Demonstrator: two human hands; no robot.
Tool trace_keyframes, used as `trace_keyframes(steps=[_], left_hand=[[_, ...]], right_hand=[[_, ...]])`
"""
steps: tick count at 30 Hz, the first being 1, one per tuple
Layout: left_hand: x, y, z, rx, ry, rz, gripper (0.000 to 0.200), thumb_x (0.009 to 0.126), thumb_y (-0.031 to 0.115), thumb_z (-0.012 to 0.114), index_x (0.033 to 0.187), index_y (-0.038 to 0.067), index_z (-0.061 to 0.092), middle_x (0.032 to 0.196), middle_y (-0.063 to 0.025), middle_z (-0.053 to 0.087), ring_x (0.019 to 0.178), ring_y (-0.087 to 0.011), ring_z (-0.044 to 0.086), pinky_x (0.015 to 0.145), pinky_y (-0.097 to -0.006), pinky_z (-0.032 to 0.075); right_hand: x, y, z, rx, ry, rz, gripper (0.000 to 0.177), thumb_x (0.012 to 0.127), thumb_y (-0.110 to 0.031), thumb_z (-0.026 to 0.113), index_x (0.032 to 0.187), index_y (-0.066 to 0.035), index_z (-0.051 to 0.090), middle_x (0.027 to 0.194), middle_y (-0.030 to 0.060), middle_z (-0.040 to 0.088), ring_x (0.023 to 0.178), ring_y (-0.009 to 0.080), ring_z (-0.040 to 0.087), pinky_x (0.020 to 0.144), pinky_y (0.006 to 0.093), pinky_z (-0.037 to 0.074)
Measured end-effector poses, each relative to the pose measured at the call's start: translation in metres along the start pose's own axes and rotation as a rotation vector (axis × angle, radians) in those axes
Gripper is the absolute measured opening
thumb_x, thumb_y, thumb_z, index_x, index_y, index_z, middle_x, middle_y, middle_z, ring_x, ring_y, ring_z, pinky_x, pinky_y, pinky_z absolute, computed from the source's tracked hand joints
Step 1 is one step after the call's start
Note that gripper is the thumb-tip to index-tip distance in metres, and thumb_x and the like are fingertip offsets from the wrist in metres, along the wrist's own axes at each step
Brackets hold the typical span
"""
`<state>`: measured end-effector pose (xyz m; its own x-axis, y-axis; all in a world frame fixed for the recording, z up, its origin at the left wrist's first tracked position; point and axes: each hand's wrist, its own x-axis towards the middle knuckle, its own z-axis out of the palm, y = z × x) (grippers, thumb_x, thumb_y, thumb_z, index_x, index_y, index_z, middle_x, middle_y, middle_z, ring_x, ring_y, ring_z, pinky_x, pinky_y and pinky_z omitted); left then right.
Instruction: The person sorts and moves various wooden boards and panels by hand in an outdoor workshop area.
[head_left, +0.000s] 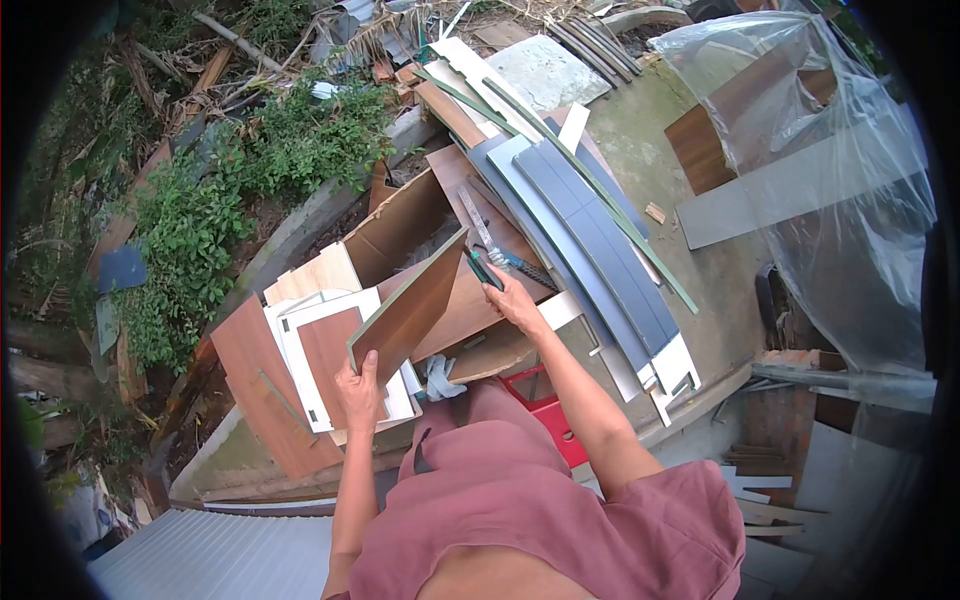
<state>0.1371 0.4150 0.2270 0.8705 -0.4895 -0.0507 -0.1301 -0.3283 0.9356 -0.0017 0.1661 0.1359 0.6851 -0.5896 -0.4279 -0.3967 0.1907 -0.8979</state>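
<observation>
My left hand (358,393) is closed on the near lower corner of a brown wood-grain board (420,300), thumb on its face. The board is tilted up, with a pale greenish edge along its upper left side. In my right hand (514,302) is a green and black utility knife (484,268), fingers wrapped round its handle, close to the board's far end. Below the board lie more brown panels (480,318). Left of it rests a white-framed panel (297,345) with a brown middle.
An open cardboard box (400,225) stands beyond the board. Long dark grey planks (590,220) are stacked on the right, with green strips (655,265) along them. A red plastic stool (548,412) is by my legs. Clear plastic sheeting (840,180) hangs at the right; leafy plants (190,235) grow left.
</observation>
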Motion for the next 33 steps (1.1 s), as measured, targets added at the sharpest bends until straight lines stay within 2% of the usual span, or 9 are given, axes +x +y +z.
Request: trace_keyframes(steps=[5,6,11,15,17,23,25,30,33], left_hand=[[0.003,0.015,-0.031,-0.121,0.048,0.048,0.036,0.089,0.029,0.059,0.098,-0.006,0.059,0.083,-0.0071,0.064,0.076,-0.0104,0.053,0.069,-0.0268,0.044],[0.005,0.021,-0.036,-0.159,0.062,0.065,0.036,0.089,0.029,0.059,0.100,-0.005,0.059,0.085,-0.0062,0.064,0.078,-0.0103,0.053,0.071,-0.0265,0.044],[0.002,0.021,-0.062,-0.238,0.156,0.035,0.037,0.089,0.028,0.059,0.106,-0.004,0.059,0.094,-0.0040,0.063,0.084,-0.0099,0.053,0.077,-0.0262,0.043],[-0.003,0.016,-0.072,-0.291,0.158,0.018,0.035,0.090,0.027,0.058,0.107,-0.003,0.057,0.101,-0.0052,0.060,0.091,-0.0109,0.053,0.082,-0.0268,0.041],[-0.005,0.007,-0.077,-0.302,0.140,-0.014,0.034,0.089,0.026,0.058,0.108,-0.003,0.056,0.102,-0.0059,0.060,0.093,-0.0115,0.053,0.084,-0.0268,0.041],[-0.004,0.007,-0.076,-0.388,0.230,0.008,0.033,0.089,0.025,0.059,0.107,-0.002,0.056,0.100,-0.0045,0.060,0.090,-0.0107,0.053,0.082,-0.0262,0.041],[-0.004,0.003,-0.079,-0.370,0.221,0.010,0.032,0.088,0.025,0.060,0.106,-0.001,0.056,0.100,-0.0040,0.060,0.089,-0.0103,0.053,0.081,-0.0261,0.041],[-0.002,0.001,-0.082,-0.395,0.229,-0.011,0.030,0.088,0.025,0.061,0.103,0.000,0.056,0.098,-0.0030,0.059,0.086,-0.0093,0.052,0.079,-0.0254,0.042],[0.003,-0.001,-0.082,-0.418,0.251,0.022,0.035,0.089,0.025,0.059,0.113,-0.001,0.054,0.101,-0.0039,0.060,0.089,-0.0107,0.052,0.082,-0.0272,0.042]], right_hand=[[-0.016,-0.018,0.001,-0.125,-0.177,0.001,0.047,0.087,-0.017,0.050,0.133,-0.013,0.043,0.066,-0.0042,0.043,0.057,0.0050,0.040,0.050,0.0206,0.035],[-0.022,-0.029,0.000,-0.030,-0.205,0.036,0.047,0.086,-0.016,0.049,0.133,-0.012,0.042,0.067,-0.0040,0.044,0.057,0.0049,0.041,0.050,0.0207,0.036],[-0.028,-0.096,0.008,0.232,-0.077,-0.050,0.033,0.090,-0.019,0.053,0.119,-0.005,0.047,0.068,-0.0016,0.048,0.055,0.0056,0.046,0.047,0.0205,0.039],[-0.030,-0.132,0.016,0.141,-0.046,-0.092,0.041,0.089,-0.019,0.053,0.126,-0.004,0.043,0.068,-0.0008,0.050,0.056,0.0059,0.047,0.047,0.0208,0.040],[-0.031,-0.136,0.021,0.017,-0.078,-0.121,0.043,0.089,-0.019,0.053,0.128,-0.004,0.042,0.068,-0.0009,0.051,0.056,0.0058,0.047,0.047,0.0209,0.040],[-0.031,-0.132,0.027,0.058,-0.012,-0.073,0.040,0.089,-0.019,0.054,0.124,-0.002,0.045,0.067,-0.0016,0.049,0.055,0.0055,0.046,0.047,0.0206,0.039],[-0.031,-0.129,0.027,0.037,-0.106,-0.092,0.041,0.089,-0.019,0.053,0.125,-0.002,0.044,0.067,-0.0015,0.049,0.055,0.0055,0.045,0.046,0.0209,0.038],[-0.027,-0.118,0.027,0.014,-0.129,-0.091,0.042,0.089,-0.019,0.054,0.126,-0.002,0.043,0.065,-0.0026,0.047,0.053,0.0053,0.045,0.045,0.0202,0.038],[-0.023,-0.085,0.032,-0.079,-0.133,-0.042,0.040,0.088,-0.021,0.055,0.125,-0.007,0.048,0.065,-0.0015,0.051,0.053,0.0061,0.047,0.047,0.0223,0.040]])
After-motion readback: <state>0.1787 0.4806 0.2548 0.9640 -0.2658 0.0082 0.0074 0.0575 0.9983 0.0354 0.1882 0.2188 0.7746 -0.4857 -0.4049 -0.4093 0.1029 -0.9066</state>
